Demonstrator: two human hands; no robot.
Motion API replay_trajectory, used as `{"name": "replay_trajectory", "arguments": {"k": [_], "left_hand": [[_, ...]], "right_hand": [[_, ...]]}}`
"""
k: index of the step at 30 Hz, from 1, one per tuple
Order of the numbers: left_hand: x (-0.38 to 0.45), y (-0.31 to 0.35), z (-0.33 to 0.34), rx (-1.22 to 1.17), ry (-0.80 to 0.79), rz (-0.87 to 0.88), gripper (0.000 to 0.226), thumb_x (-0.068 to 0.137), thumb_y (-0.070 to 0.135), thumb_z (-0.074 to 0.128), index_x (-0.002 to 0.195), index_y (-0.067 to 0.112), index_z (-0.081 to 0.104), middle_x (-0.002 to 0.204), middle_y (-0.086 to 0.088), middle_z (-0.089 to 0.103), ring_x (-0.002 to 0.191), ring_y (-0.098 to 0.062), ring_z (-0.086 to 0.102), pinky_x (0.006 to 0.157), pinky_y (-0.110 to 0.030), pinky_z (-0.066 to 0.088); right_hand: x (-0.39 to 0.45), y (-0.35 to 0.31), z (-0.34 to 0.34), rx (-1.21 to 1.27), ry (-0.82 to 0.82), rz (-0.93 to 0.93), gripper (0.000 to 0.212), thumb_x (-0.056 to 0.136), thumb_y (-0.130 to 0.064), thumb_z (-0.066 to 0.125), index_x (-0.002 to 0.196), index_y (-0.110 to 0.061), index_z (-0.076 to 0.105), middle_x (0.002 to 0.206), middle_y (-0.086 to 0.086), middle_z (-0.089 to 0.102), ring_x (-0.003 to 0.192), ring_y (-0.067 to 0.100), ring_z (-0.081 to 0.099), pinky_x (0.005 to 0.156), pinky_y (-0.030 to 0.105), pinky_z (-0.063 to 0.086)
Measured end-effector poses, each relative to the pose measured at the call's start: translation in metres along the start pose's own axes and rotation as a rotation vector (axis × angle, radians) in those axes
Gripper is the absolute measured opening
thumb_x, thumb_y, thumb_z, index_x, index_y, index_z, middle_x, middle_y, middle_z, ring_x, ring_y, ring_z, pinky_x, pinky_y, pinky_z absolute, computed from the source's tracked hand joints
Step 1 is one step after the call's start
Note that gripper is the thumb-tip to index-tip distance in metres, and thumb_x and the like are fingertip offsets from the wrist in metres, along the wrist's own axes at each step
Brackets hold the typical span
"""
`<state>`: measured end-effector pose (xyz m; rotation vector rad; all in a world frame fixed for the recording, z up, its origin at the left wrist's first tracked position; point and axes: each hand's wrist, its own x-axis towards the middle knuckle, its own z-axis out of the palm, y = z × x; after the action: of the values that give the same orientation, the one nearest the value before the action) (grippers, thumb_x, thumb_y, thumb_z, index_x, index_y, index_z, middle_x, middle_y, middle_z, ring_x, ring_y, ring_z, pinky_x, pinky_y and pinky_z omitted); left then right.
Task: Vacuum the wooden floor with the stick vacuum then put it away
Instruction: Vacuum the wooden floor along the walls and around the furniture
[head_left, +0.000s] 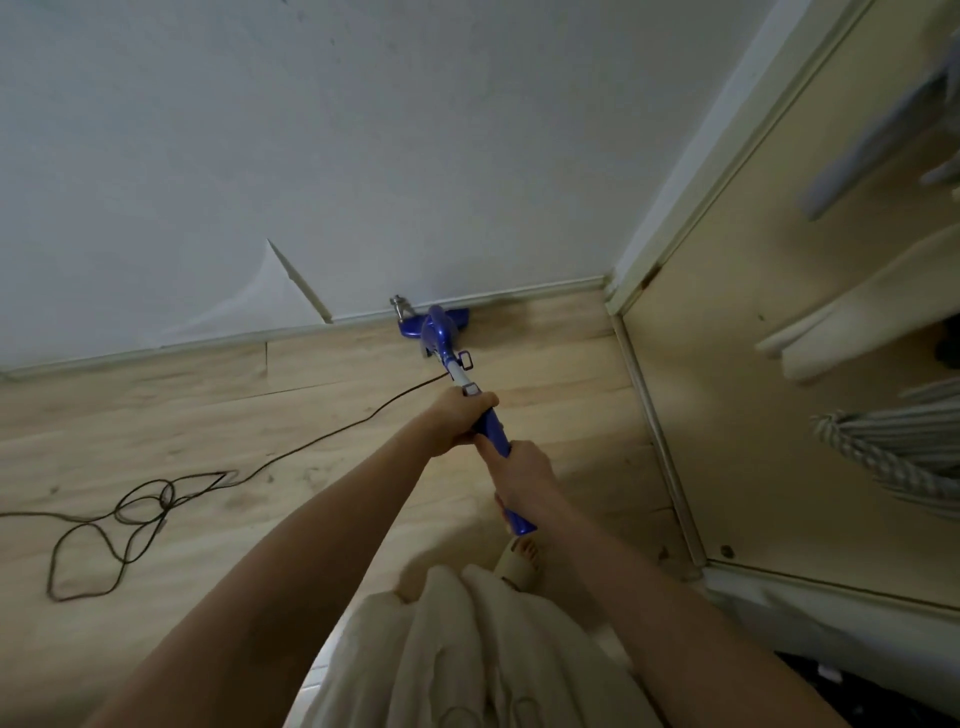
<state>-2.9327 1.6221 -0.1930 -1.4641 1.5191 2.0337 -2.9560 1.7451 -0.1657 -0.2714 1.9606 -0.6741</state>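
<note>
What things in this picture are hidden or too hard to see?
Head view only:
- Where the power cord goes: cut off by the left edge.
- The handle under the left hand and right hand: covered by the fingers.
- The small metal fitting beside the vacuum head: too small to identify.
- Hanging clothes at right: blurred, cut off by the edge.

Head camera looks down toward the floor (260, 415).

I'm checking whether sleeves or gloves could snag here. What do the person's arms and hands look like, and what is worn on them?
Both forearms are bare up to the frame's edge: no sleeves show. The left hand and right hand wear no gloves, and I see no rings, watch or bracelet. Lower down hangs a loose cream-white garment.
</note>
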Motion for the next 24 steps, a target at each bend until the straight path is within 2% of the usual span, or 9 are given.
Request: {"name": "replay_trajectory", "arguments": {"k": [3,7,10,13,16,20,24], "left_hand": [[0.001,0.006,0.004,-0.073,0.008,0.028,0.01,0.096,0.015,0.054,0.094,0.005,0.051,0.083,-0.015,0.059,0.073,-0.023,0.06,0.082,-0.038,0.054],[-0.005,0.005,0.005,-0.145,0.005,0.041,0.013,0.096,0.017,0.054,0.1,0.004,0.05,0.078,-0.012,0.058,0.069,-0.02,0.058,0.086,-0.041,0.053],[-0.005,0.004,0.008,-0.174,0.036,0.025,0.018,0.096,0.017,0.055,0.107,0.004,0.05,0.08,-0.012,0.057,0.07,-0.02,0.057,0.076,-0.036,0.055],[-0.003,0.005,0.012,-0.201,0.098,0.009,0.022,0.096,0.015,0.054,0.113,0.002,0.049,0.08,-0.012,0.056,0.07,-0.02,0.057,0.066,-0.03,0.053],[-0.001,0.004,0.01,-0.182,0.072,-0.033,0.023,0.095,0.015,0.055,0.113,0.002,0.049,0.083,-0.013,0.058,0.071,-0.02,0.059,0.064,-0.03,0.053],[0.001,0.0,0.005,-0.11,0.054,-0.084,0.028,0.094,0.016,0.058,0.116,0.001,0.049,0.087,-0.014,0.06,0.074,-0.021,0.061,0.068,-0.031,0.055],[0.001,0.001,0.008,-0.033,0.028,-0.045,0.029,0.091,0.018,0.065,0.11,0.001,0.051,0.087,-0.014,0.061,0.073,-0.022,0.062,0.067,-0.031,0.056]], "right_hand": [[0.0,-0.005,-0.007,0.025,0.0,-0.014,0.04,0.098,-0.049,0.046,0.093,-0.01,0.05,0.067,0.003,0.055,0.043,0.012,0.052,0.042,0.022,0.042],[-0.001,-0.01,-0.012,0.021,-0.036,-0.037,0.039,0.098,-0.049,0.047,0.083,-0.012,0.046,0.063,0.002,0.054,0.039,0.013,0.052,0.041,0.022,0.042],[0.003,-0.007,-0.011,-0.011,-0.045,-0.033,0.038,0.099,-0.049,0.046,0.09,-0.012,0.047,0.066,0.002,0.055,0.043,0.013,0.052,0.043,0.023,0.043],[0.008,-0.004,-0.01,0.024,-0.056,-0.045,0.035,0.099,-0.046,0.046,0.088,-0.013,0.047,0.066,0.002,0.055,0.044,0.013,0.052,0.043,0.022,0.044],[0.011,0.001,-0.009,0.053,-0.07,-0.056,0.034,0.099,-0.046,0.047,0.087,-0.014,0.047,0.066,0.003,0.055,0.043,0.014,0.052,0.041,0.023,0.044],[0.012,0.011,-0.003,0.061,-0.103,-0.073,0.039,0.098,-0.046,0.05,0.101,-0.007,0.051,0.062,0.004,0.055,0.032,0.007,0.05,0.038,0.019,0.042],[0.008,0.017,0.0,0.178,-0.08,-0.064,0.039,0.098,-0.044,0.051,0.091,-0.006,0.052,0.056,0.005,0.053,0.029,0.007,0.049,0.038,0.02,0.044]]}}
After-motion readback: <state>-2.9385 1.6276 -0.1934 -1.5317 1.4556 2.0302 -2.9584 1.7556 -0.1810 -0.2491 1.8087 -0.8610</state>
